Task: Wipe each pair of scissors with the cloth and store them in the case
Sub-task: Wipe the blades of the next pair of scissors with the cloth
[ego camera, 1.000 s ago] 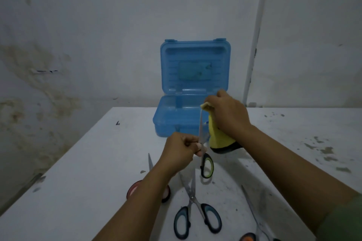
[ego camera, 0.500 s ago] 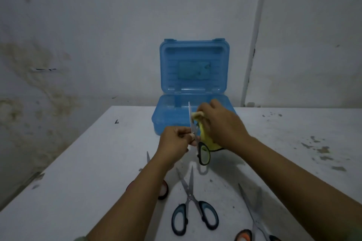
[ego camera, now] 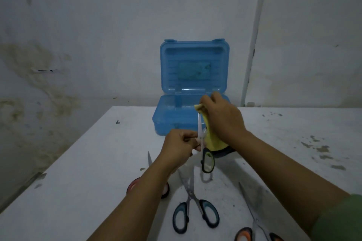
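Now the cloth is back up at the blade tip

Centre frame: the right hand [ego camera: 223, 119] has slid the yellow cloth [ego camera: 212, 139] up the scissors [ego camera: 205, 154], another wipe pass; the left hand [ego camera: 179, 144] pinches them upright, green handle hanging, before the open blue case [ego camera: 194, 84]

My left forearm [ego camera: 148, 188] hides most of red-handled scissors [ego camera: 166, 191] at 7 o'clock. Orange-handled scissors [ego camera: 254, 229] at 5 o'clock cut off by bottom edge. My right hand [ego camera: 221, 119] covers upper blade of held scissors [ego camera: 207, 160] and most of cloth [ego camera: 213, 141].
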